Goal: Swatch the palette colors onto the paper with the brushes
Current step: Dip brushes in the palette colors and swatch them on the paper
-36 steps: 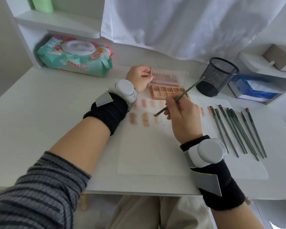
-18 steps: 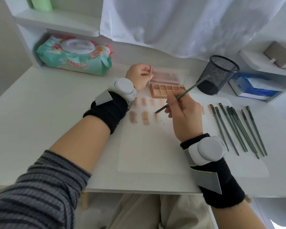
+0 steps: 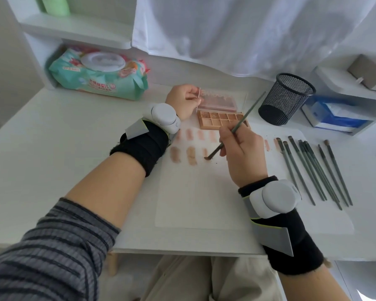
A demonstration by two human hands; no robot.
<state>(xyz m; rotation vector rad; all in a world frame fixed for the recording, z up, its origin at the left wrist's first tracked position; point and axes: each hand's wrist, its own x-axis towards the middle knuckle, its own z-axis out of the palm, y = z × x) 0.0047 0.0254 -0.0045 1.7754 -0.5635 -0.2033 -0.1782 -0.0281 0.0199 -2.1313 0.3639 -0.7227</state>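
White shelving and a draped white cloth back a white table (image 3: 63,148), where a sheet of paper (image 3: 195,203) lies in front of the person. The right hand (image 3: 240,153) pinches a slim green brush (image 3: 237,129) like a pen, its bristle tip touching the paper at the third place in the lower row of swatches. The left hand (image 3: 182,101) pinches the edge of the palette's (image 3: 219,120) clear lid, steadying it; the palette sits open at the top of the paper, just beyond the swatches.

As for progress, an upper row of pale pink swatches (image 3: 201,135) looks complete, running under the right hand and out again towards the spare brushes (image 3: 313,170). The lower row has two full tan swatches (image 3: 183,155), and a third is faint and only just begun where the tip rests. Most of the paper below is still bare, so roughly half of the pans appear to be left to do.

The spare brushes lie side by side on the right of the paper. Farther out stand a black mesh cup (image 3: 288,98) and a pack of wet wipes (image 3: 100,74).
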